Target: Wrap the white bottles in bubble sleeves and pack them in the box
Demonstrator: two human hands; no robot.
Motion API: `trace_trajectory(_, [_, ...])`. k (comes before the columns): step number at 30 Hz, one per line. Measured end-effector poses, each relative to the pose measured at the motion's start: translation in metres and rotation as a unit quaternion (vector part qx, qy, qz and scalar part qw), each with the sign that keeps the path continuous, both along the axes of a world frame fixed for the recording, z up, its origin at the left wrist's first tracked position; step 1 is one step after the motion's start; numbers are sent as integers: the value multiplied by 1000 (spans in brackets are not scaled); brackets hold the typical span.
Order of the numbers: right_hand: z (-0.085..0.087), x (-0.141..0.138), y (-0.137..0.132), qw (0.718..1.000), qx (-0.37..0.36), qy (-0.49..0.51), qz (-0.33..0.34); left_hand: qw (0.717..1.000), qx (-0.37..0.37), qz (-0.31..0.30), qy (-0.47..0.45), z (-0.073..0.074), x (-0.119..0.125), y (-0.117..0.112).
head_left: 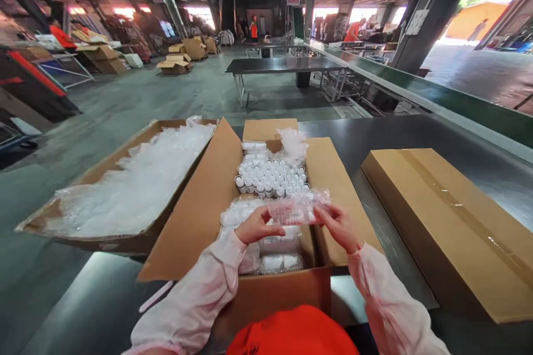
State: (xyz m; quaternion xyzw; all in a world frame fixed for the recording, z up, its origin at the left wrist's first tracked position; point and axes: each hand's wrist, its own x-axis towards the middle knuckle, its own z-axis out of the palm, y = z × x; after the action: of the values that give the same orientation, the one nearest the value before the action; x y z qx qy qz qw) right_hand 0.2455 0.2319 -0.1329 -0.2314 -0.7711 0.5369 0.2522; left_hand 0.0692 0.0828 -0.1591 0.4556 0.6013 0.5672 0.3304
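My left hand (260,226) and my right hand (337,226) hold a bubble-wrapped bundle (293,209) between them, one at each end. It is clear wrap with a pinkish look; what lies inside is hard to make out. Under it stands an open cardboard box (200,208) with its flaps folded out. Many small clear bottles with white labels (270,175) stand packed together in its far part. Nearer to me lie several wrapped bundles (281,262). A loose piece of bubble wrap (292,144) sticks up at the box's far right corner.
To the left, a large carton (120,241) is heaped with bubble wrap (141,183). A taped cardboard box (449,222) sits on the dark table (416,130) at right. Beyond are another table (283,65), a conveyor (416,86) and people in orange.
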Motion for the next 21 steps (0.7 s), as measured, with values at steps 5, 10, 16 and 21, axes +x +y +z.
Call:
trace_trajectory(5, [-21, -16, 1, 994, -61, -41, 83, 997, -20, 35, 61, -1, -9, -14])
trace_trajectory(10, [-81, -4, -24, 971, 40, -187, 142, 975, -179, 33, 127, -51, 3, -45])
trace_trajectory(16, [-106, -7, -48, 908, 97, -343, 221, 841, -337, -72, 416, -61, 24, -58])
trace_trajectory(21, [-104, -20, -52, 888, 149, -378, 214, 825, -363, -151, 406, -64, 20, -47])
